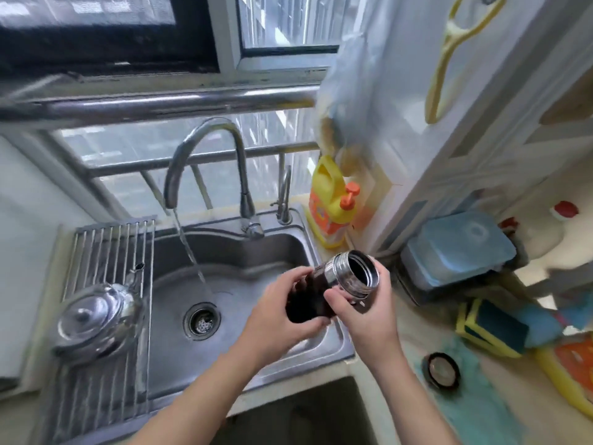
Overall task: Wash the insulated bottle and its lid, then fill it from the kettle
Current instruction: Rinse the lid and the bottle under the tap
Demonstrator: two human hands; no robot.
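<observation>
Stainless steel fills most of what we see: the broad sink basin (244,252), with the curved chrome tap (205,149) running a thin stream (189,248) into it, well left of our hands. On the wire drying rack (106,252) over the sink's left side sits the polished steel kettle (96,319). We hold the dark insulated bottle (333,287) tilted above the sink's right edge, its open steel mouth towards the table. Our left hand (282,316) has its fingers wrapped round the base; our right hand (362,303) grips just below the neck. The round black lid (442,371) lies apart on the table. Wet fingers could let the bottle slip into the basin.
</observation>
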